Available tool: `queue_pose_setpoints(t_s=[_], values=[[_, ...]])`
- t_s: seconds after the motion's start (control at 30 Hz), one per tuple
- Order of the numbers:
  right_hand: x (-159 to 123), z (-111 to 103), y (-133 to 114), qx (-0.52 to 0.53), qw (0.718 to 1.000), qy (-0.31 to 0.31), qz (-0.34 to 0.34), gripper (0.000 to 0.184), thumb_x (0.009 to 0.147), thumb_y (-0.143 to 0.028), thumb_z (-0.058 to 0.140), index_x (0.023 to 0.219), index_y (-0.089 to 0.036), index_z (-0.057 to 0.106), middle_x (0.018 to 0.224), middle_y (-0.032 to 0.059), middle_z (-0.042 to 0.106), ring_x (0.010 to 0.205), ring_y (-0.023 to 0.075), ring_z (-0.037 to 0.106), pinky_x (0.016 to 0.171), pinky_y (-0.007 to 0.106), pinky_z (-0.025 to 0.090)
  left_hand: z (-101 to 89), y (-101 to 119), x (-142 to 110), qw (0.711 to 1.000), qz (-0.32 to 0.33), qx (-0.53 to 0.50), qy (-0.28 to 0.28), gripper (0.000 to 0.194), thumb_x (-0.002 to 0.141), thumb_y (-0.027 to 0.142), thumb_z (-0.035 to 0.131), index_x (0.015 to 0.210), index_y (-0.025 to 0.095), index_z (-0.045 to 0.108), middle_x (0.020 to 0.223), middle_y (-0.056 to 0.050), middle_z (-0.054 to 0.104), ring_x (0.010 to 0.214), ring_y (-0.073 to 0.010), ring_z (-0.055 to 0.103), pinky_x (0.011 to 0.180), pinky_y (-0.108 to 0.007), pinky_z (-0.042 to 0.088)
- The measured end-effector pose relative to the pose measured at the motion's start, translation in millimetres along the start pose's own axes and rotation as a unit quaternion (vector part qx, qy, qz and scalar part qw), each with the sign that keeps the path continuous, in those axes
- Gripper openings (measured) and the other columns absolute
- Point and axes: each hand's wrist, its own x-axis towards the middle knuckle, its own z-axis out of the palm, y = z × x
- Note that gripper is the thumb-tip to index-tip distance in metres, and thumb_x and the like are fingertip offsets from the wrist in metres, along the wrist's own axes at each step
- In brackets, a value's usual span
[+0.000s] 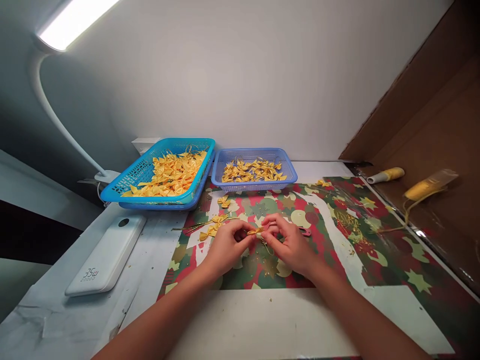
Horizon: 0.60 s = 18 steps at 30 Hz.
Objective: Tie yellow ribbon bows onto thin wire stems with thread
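One gold bow (256, 231) is held just over the middle of a patterned sheet (258, 276), pinched from both sides between thumb and forefinger by the fingers (242, 226) of the left hand (228, 245) and those of the right hand (290, 245). One thin cord (268, 249) is seen hanging beneath it. Three baskets are counted behind: a teal basket (159, 200) stacked on a darker blue basket (200, 192), and a periwinkle basket (255, 186) just beside them. Both upper heaps of bows are packed too densely to be counted. One loose bow (224, 201) is found in front of the baskets; others, overlapping, are laid near the left hand with gold cords (191, 226). One red-handled tool (306, 232) is partly hidden by the right hand. One power bank (107, 257) and one lamp (78, 22) are placed at left, two yellow spools (394, 173) at right. The worktop (153, 260) is bounded at the back by a pale wall (240, 75) and at right by cardboard (423, 105). Most room for moving is given toward the front, over a pale board (270, 325), and rightward across the sheet.
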Motion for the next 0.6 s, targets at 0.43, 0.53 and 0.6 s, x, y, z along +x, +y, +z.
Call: queue_pose_setpoints(t_s=[0.43,0.53,0.6], values=[[5,4,8,0.019,0.998,0.048,0.024,0.015,0.086,-0.028,0.056,0.078,-0.020,0.066,0.068,0.0006,0.067,0.066,0.0161,0.063,0.065,0.029,0.048,0.0,4,0,0.987,-0.040,-0.153,-0.005,0.024,0.075,0.040,0.069,0.070,0.016,0.070,0.056,0.000,0.061,0.052,-0.0109,0.051,0.049,-0.021,0.038],[6,9,11,0.122,0.989,0.066,0.045,0.018,0.086,-0.034,0.058,0.076,-0.019,0.063,0.065,0.0006,0.065,0.064,0.0151,0.062,0.064,0.027,0.049,5.8,4,-1,0.980,-0.056,-0.186,0.040,0.026,0.074,0.041,0.069,0.072,0.016,0.071,0.057,0.001,0.060,0.051,-0.0101,0.050,0.049,-0.021,0.038],[7,13,13,0.164,0.982,0.079,0.058,0.021,0.084,-0.038,0.060,0.076,-0.019,0.062,0.063,0.0006,0.064,0.063,0.0150,0.062,0.064,0.027,0.049,9.6,3,-2,0.977,-0.063,-0.198,0.056,0.028,0.077,0.043,0.067,0.073,0.015,0.071,0.062,-0.001,0.063,0.054,-0.0104,0.051,0.049,-0.022,0.039]])
